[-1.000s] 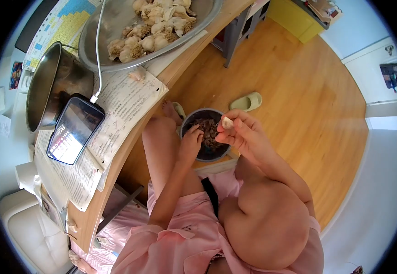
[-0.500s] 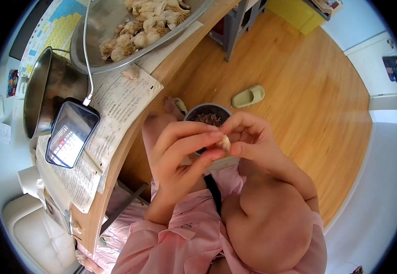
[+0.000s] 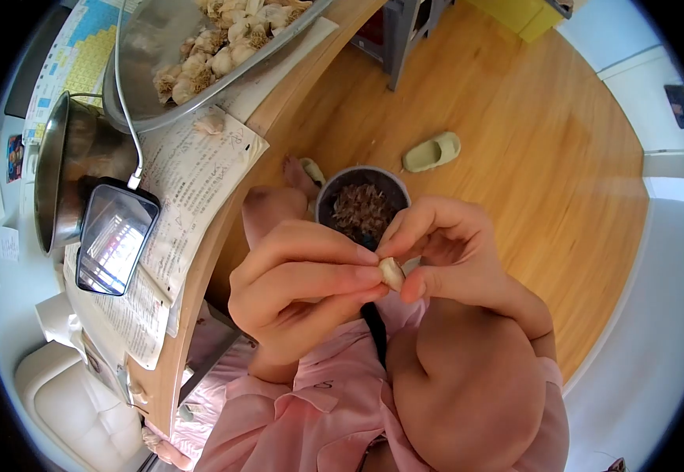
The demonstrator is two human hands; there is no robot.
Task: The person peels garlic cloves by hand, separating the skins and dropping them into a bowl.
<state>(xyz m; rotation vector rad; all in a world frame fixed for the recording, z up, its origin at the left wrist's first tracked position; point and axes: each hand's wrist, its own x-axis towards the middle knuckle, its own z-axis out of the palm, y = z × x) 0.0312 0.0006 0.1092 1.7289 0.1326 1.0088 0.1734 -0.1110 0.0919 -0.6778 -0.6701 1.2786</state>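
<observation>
Above my lap, a pale garlic clove (image 3: 391, 274) sits between my two hands. The thumb and fingertips of my left hand (image 3: 299, 287) pinch it from the left. On its other side, the thumb and index finger of my right hand (image 3: 460, 256) close round it, the rest of the fingers curled. Behind the hands stands a grey bin (image 3: 402, 189) with dry brownish garlic skins (image 3: 362, 208) inside. On the desk to the left, a large metal basin (image 3: 141, 102) holds several whole garlic bulbs (image 3: 216, 59).
A phone (image 3: 118, 236) on a white cable leans against a metal pot (image 3: 67, 169) on the desk (image 3: 228, 228). Paper sheets (image 3: 193, 169) cover part of the desktop, with a garlic piece (image 3: 209, 124) on them. A green slipper (image 3: 432, 152) and a grey stool (image 3: 397, 47) are on the wooden floor.
Both hands have come lower and nearer with the clove, uncovering more of the bin and its skins. The clove is turned differently between the fingers. The view has shifted slightly.
</observation>
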